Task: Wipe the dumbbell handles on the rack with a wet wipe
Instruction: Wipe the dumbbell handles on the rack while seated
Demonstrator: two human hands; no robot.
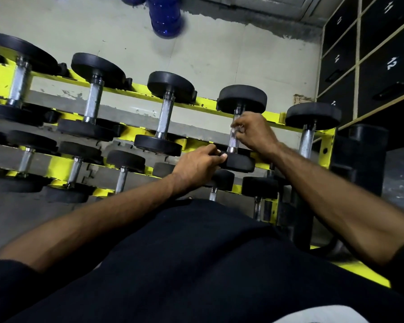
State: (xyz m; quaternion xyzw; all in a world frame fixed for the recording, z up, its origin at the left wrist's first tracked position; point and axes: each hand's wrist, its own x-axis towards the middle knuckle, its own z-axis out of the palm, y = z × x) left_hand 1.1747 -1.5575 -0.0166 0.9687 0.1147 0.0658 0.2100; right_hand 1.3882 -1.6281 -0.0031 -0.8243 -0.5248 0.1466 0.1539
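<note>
We have the wet wipe [234, 131] bunched against the steel handle [231, 142] of the fourth dumbbell [242, 99] on the top rail of the yellow rack [205, 104], just toward 1 o'clock from the frame's centre. Our right hand [254, 134] reaches in from 4 o'clock, its grip curled round the handle and pinching the wipe to the knurled steel. Our left hand [197, 165] steadies the near head [239, 163], its grip closed over the rim with the thumb on top. The wipe shows only as a small pale scrap, so we judge that it could slip out and leave bare fingers rubbing metal. Twisting could also roll the dumbbell in its cradle – if the left grip loosens, the head may shift and nip a finger against the rail. The short stretches beside the collars look easy to miss. As for writing, a black panel [391, 43] at 2 o'clock carries a white "12"; the numerals on its neighbours are too blurred to read. We can make out no brand or weight mark on the dumbbell heads.
</note>
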